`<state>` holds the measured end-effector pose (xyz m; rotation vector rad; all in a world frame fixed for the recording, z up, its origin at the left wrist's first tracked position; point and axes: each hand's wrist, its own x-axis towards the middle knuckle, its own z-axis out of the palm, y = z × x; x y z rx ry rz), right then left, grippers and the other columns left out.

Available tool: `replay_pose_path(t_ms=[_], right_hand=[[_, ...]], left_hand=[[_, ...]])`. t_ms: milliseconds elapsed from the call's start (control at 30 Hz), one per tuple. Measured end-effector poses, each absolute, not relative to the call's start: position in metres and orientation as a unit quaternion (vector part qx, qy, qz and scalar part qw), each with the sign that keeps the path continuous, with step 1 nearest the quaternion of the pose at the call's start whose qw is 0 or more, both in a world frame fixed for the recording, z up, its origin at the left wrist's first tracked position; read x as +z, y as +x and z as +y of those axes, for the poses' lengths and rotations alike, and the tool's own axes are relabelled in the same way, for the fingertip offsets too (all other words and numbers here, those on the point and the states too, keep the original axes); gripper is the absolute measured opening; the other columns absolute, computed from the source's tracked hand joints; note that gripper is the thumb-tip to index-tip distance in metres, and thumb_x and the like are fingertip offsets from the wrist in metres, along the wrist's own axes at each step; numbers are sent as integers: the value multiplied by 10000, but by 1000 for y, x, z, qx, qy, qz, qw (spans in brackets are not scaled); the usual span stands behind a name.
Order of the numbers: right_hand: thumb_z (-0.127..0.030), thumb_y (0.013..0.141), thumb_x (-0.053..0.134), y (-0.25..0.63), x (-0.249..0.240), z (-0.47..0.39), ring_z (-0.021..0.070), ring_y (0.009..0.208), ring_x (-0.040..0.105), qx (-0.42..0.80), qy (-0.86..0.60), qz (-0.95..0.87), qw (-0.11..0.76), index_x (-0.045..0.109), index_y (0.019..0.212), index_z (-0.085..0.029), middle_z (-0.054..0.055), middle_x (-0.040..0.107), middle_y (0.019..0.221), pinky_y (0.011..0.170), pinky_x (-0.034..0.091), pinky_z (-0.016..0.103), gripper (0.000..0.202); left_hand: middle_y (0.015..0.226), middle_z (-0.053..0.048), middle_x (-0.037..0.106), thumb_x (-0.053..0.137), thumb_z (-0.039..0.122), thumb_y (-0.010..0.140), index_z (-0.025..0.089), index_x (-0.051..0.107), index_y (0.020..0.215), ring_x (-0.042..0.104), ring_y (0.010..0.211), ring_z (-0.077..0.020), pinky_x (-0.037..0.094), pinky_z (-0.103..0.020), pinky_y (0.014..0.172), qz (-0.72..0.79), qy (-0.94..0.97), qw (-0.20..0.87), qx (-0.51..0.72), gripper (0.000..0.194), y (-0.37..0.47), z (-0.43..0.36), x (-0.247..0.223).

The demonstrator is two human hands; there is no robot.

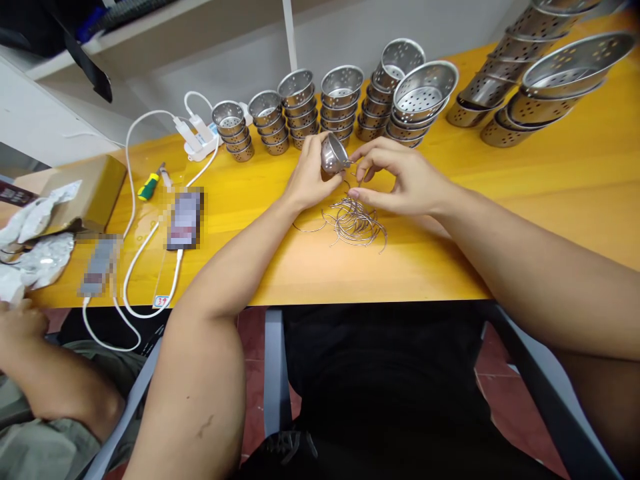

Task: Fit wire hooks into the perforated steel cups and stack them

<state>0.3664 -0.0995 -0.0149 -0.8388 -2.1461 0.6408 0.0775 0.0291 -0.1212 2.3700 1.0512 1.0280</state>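
My left hand [311,175] is closed around a small perforated metal cup [334,153], tilted with its mouth toward the right. At the cup's right side, my right hand [393,175] has its fingers bent, with the fingertips by the rim. A thin curved metal wire [352,161] shows between those fingertips and the cup; how far it reaches into the cup is hidden. Just below both hands, a loose tangle of similar curved wires [357,223] lies on the yellow table [425,267].
Stacks of perforated cups [301,110] line the back, with taller stacks [545,107] at right. To the left are a power strip [203,137], white cables, a green-yellow screwdriver [149,187], two phones [185,220] and a cardboard box [90,193]. Another person's arm [55,367] is at far left.
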Motion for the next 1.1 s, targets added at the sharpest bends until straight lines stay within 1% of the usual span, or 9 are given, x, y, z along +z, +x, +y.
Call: replay_pose_path(t_ms=[133,300,433,600,700,733,800,900,1100], right_hand=[[-868,974,996,366,-14,-98,458,1263,839,263,-304,-843,358,865,1030,-374,105,882,1474,1177,714,700,515],[-834,967,993,370,-28,-88,454,1198,854,273,-284,-866,307,846,994,-368,108,872,1256,1173,705,707,490],[-851,981,975,371,-35,-84,445,1213,861,267,-283,-869,305,849,999,-358,105,868,1245,1173,713,700,509],[-809,998,988,370,-32,-85,465,1266,856,280,-286,-861,315,859,1001,-356,124,864,1299,1218,689,726,471],[-816,988,1001,370,-30,-84,476,1287,844,278,-291,-856,326,864,996,-359,125,867,1298,1252,672,738,477],[-823,984,1007,370,-31,-84,478,1286,841,278,-292,-855,327,866,995,-363,122,869,1294,1256,669,740,481],[-837,981,1013,370,-31,-83,479,1282,836,281,-292,-854,326,868,997,-371,117,875,1295,1251,673,745,488],[-841,996,1007,371,-32,-82,482,1295,833,288,-292,-854,320,867,1013,-379,119,878,1331,1247,679,763,483],[-795,1001,1001,370,-31,-84,496,1332,842,291,-294,-856,312,860,1032,-365,140,858,1368,1247,672,779,453]], left_hand=[[1878,-237,551,888,826,1056,322,407,1848,500,1862,-483,285,-730,1677,378,829,169,376,1055,73,34,-121],[1918,-208,525,847,955,1059,365,444,1820,394,1952,-471,216,-732,1718,421,774,153,447,1044,65,36,-108],[1929,-168,544,793,986,1052,390,395,1827,432,1952,-409,320,-657,1702,458,732,106,492,1055,55,31,-73],[1832,-11,746,849,619,1060,467,446,1798,684,1693,-272,551,-499,1567,520,712,66,467,855,16,36,1],[1732,67,809,890,76,1018,342,443,1698,694,1615,-101,535,-341,1554,616,624,51,479,856,-6,38,41],[1776,41,783,915,46,1019,281,481,1656,688,1631,-76,530,-316,1570,624,623,41,469,805,-9,36,52],[1812,29,775,945,155,999,341,559,1643,688,1731,-144,513,-409,1616,647,616,10,450,773,-5,24,67],[1655,69,888,971,711,919,685,645,1651,388,2049,-291,548,-714,1559,541,790,69,280,801,23,-8,74],[1420,4,974,1004,950,613,706,758,1555,324,2080,-282,556,-777,1449,449,873,83,170,1004,79,-70,55]])
